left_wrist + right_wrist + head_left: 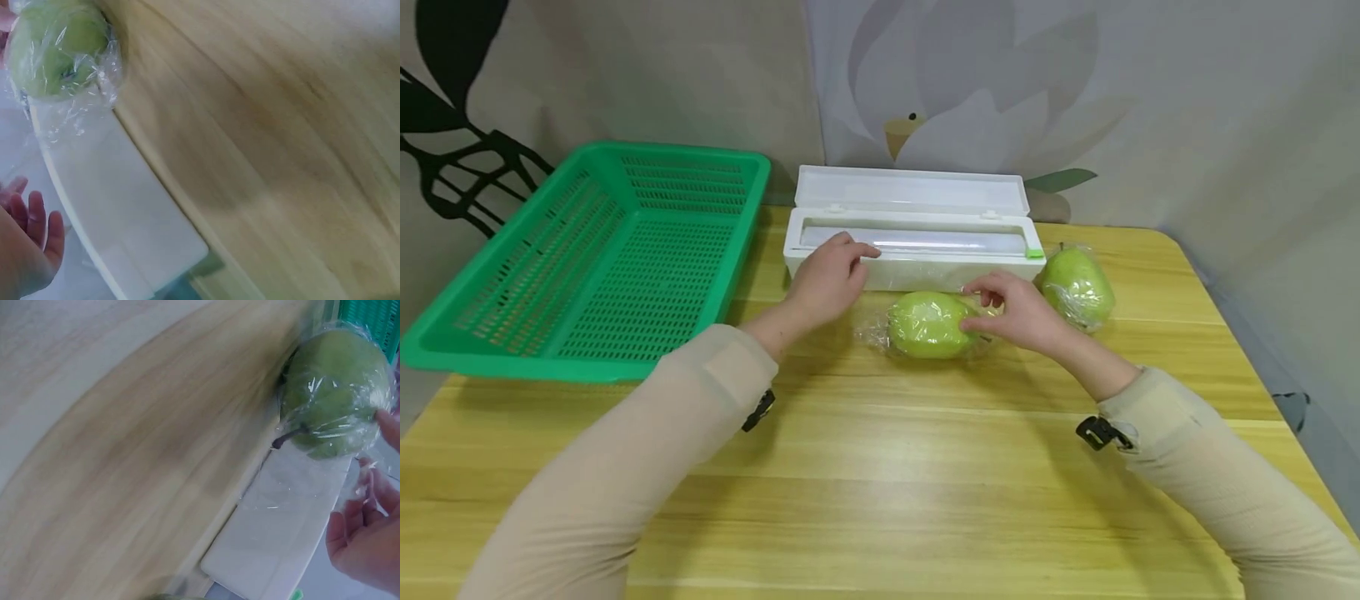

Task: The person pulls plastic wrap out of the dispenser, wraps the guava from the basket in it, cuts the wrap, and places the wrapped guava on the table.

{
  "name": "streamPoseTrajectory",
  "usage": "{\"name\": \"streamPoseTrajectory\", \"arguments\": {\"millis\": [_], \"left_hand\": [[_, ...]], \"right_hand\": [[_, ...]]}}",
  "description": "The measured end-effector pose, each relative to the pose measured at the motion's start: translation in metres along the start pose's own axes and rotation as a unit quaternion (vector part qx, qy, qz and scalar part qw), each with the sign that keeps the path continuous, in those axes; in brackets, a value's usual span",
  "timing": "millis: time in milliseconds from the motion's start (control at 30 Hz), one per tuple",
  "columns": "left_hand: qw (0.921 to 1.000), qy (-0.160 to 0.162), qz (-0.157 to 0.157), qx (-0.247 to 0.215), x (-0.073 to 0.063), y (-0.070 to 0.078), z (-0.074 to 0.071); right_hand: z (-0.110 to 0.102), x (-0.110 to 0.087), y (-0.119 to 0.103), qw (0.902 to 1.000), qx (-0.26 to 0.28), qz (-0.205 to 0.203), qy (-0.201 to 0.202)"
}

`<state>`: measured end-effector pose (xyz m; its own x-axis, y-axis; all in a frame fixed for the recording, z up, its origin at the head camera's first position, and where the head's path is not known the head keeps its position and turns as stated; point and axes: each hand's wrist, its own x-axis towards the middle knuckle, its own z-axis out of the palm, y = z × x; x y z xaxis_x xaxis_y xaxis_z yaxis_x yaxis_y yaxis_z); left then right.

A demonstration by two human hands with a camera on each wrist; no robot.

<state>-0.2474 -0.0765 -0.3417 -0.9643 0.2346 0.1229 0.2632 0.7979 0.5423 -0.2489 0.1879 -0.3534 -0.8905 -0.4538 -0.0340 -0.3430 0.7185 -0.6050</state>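
Observation:
A green pear (pixel 928 325) in clear cling film lies on its side in front of the white cling film box (pixel 917 271). My right hand (pixel 1018 308) is at its stem end, the thumb touching the wrapped pear and the fingers bent apart from it beside loose film. The stem (pixel 287 437) shows in the right wrist view. My left hand (pixel 829 279) hovers at the front left of the box, fingers loosely bent and clear of the pear. In the left wrist view, the left hand (pixel 31 244) holds nothing; crumpled film (pixel 109 75) covers the pear's end.
A second wrapped pear (pixel 1078 286) stands right of the box, behind my right wrist. The box's lid (pixel 913 192) is raised, with a film roll (pixel 940 240) inside. A green plastic basket (pixel 730 275) stands at the left on the wooden table (pixel 895 483). A patterned cloth hangs behind.

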Motion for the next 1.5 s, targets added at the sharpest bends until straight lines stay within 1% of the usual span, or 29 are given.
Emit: {"name": "streamPoseTrajectory", "arguments": {"millis": [100,167,233,267,333,433,467,567,633,700,800,900,1033,1100,1200,1267,1367,1433,1500], "left_hand": [[0.9993,-0.027,-0.022,-0.016,-0.001,0.0,0.002],[0.9989,-0.039,-0.027,-0.004,-0.001,0.0,0.003],[0.9986,-0.045,-0.023,0.016,-0.001,0.0,0.004],[0.9987,-0.041,-0.02,0.023,-0.001,0.0,0.004],[0.9993,-0.028,-0.013,0.023,-0.002,0.0,0.002],[0.9999,-0.015,-0.006,-0.007,-0.001,-0.001,-0.002],[0.9997,-0.016,-0.003,-0.018,-0.001,-0.002,-0.003],[0.9986,-0.035,-0.009,-0.038,0.0,-0.003,-0.005],[0.998,-0.052,-0.014,-0.032,0.001,-0.004,-0.006],[0.9974,-0.068,-0.017,-0.013,0.003,-0.003,-0.005],[0.9962,-0.084,0.005,0.022,0.004,-0.001,-0.002],[0.9961,-0.071,0.038,0.037,0.004,-0.001,0.001],[0.9965,-0.051,0.066,-0.001,0.001,-0.004,0.004],[0.9951,-0.057,0.074,-0.03,-0.001,-0.006,0.005],[0.992,-0.077,0.079,-0.061,-0.004,-0.01,0.009],[0.9899,-0.091,0.078,-0.075,-0.006,-0.013,0.012],[0.9882,-0.105,0.067,-0.089,-0.009,-0.015,0.017],[0.9886,-0.106,0.057,-0.09,-0.01,-0.015,0.021],[0.9898,-0.099,0.046,-0.092,-0.01,-0.013,0.024]], "right_hand": [[-0.001,-0.001,0.001,0.9998,0.018,0.003,0.012],[-0.001,-0.001,0.001,0.9995,0.021,0.004,0.023],[0.0,-0.001,0.002,0.9994,0.007,0.001,0.033],[0.001,0.0,0.002,0.9993,0.001,-0.001,0.037],[0.002,0.002,0.001,0.9991,-0.012,-0.002,0.042],[0.004,0.004,-0.001,0.9986,-0.024,-0.01,0.047],[0.004,0.004,-0.001,0.9985,-0.025,-0.011,0.048],[0.006,0.005,-0.003,0.9982,-0.026,-0.015,0.053],[0.006,0.006,-0.004,0.9984,-0.021,-0.009,0.051],[0.007,0.006,-0.004,0.9988,-0.015,0.002,0.047],[0.007,0.006,-0.005,0.9989,-0.011,0.026,0.037],[0.008,0.006,-0.008,0.9987,-0.015,0.037,0.031],[0.008,0.007,-0.011,0.9987,-0.018,0.034,0.034],[0.008,0.008,-0.012,0.9986,-0.023,0.029,0.037],[0.008,0.011,-0.013,0.9983,-0.035,0.019,0.044],[0.008,0.012,-0.014,0.998,-0.041,0.012,0.047],[0.008,0.014,-0.014,0.9976,-0.048,0.005,0.05],[0.008,0.015,-0.015,0.9974,-0.051,0.001,0.051],[0.008,0.016,-0.015,0.9972,-0.053,-0.001,0.053]]}}
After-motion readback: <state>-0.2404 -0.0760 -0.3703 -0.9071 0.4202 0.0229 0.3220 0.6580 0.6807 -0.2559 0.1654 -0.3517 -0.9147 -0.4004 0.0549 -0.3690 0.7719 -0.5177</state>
